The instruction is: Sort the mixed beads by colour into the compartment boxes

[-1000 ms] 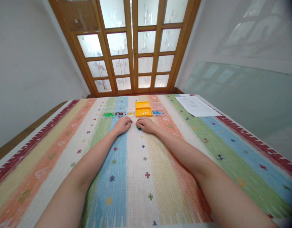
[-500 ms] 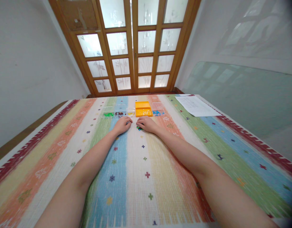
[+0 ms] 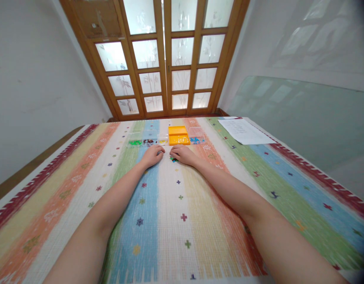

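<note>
My left hand [image 3: 153,155] rests on the cloth with its fingers curled inward and pressed together. Whatever it may hold is too small to make out. Across a narrow gap, my right hand [image 3: 184,154] is curled too, its fingertips at a small heap of green, blue and dark pieces [image 3: 173,159]. Part of that heap is hidden under the hand. Just beyond both hands stands an orange box [image 3: 179,130], open, with small white pieces [image 3: 182,140] inside. Clear trays beside it hold green pieces [image 3: 136,142], dark brown pieces [image 3: 148,141], yellow pieces [image 3: 163,142] and blue pieces [image 3: 196,140].
A striped tablecloth [image 3: 173,221] covers the wide table. Printed paper sheets [image 3: 244,132] lie at the far right. Past the table are wooden doors with glass panes [image 3: 167,71], and a pale glass panel [image 3: 300,114] leans by the right wall.
</note>
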A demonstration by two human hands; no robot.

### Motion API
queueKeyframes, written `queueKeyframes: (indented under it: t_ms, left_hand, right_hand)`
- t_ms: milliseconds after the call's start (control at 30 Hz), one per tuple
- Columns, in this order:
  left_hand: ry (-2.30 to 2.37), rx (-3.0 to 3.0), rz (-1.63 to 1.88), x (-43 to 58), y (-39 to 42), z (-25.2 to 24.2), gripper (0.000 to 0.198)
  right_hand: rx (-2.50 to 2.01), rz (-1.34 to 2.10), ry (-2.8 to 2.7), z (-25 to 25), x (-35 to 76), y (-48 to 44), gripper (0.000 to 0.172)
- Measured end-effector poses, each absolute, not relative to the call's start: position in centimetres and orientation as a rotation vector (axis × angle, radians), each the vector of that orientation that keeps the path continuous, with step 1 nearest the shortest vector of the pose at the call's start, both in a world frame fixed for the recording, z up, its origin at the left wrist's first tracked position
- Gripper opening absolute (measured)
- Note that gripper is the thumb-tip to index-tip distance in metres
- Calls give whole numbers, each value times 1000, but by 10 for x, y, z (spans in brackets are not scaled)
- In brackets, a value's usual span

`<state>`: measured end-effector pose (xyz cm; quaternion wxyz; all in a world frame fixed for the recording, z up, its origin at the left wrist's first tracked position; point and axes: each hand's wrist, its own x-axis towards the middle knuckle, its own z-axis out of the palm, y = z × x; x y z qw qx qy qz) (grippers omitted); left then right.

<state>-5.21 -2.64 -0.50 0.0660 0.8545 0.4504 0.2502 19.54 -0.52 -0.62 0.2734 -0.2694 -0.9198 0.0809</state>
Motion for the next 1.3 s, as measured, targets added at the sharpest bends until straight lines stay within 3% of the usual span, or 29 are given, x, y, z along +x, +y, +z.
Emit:
queueKeyframes:
  t_ms: [500,1300]
  left_hand:
    - [1361,2556,752,-52,-27,-3,25]
    - [1385,2550,752,-49,-30,0,25]
  right_hand:
    - [-904,173,-2236,2,207,-2,30]
    - [-673,107,-2541,-1,199,-8,22]
